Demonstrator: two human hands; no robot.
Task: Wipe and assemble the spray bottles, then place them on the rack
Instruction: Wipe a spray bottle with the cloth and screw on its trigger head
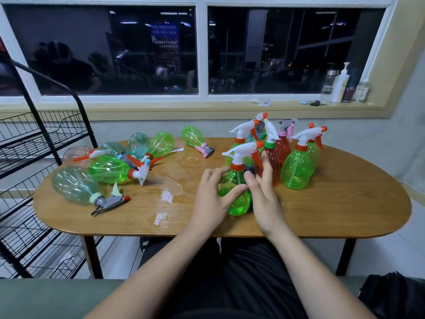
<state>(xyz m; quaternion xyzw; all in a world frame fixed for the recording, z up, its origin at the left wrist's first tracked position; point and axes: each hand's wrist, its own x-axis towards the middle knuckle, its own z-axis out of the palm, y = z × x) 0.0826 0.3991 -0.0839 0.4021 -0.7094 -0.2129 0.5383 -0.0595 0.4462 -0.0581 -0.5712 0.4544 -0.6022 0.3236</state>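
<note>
A dark double window (103, 54) spans the wall behind an oval wood bench (333, 203). A black wire rack (46, 137) stands at the bench's left end.

On the bench's left half, spray bottles lie on their sides w/ trigger heads fitted. A clear bottle (73, 185) is nearest the front edge and a green lying bottle (108, 169) is just behind it, w/ more overlapping toward the back. A lone green one w/ a pink head (192, 135) lies apart near the far edge.

On the right half, a standing cluster (295, 169) of green & red bottles is packed close, heads on.

Mid-bench, just in front of that cluster, a green bottle (239, 199) w/ a white-and-orange head stands roughly upright between the person's two hands.

The left hand (212, 201) has its fingers spread wide & loosely curved, thumb lying against the bottle's body. The right hand (264, 196) has fairly straight fingers pointing up beside the neck, thumb on the shoulder. Neither hand wraps round the bottle. There is a small dark item by the right thumb; can't tell what.

At the sill's right end are a few toiletry bottles (340, 86).

On the bench top are a wet sheen (174, 180) & pale peeled spots (166, 195).
</note>
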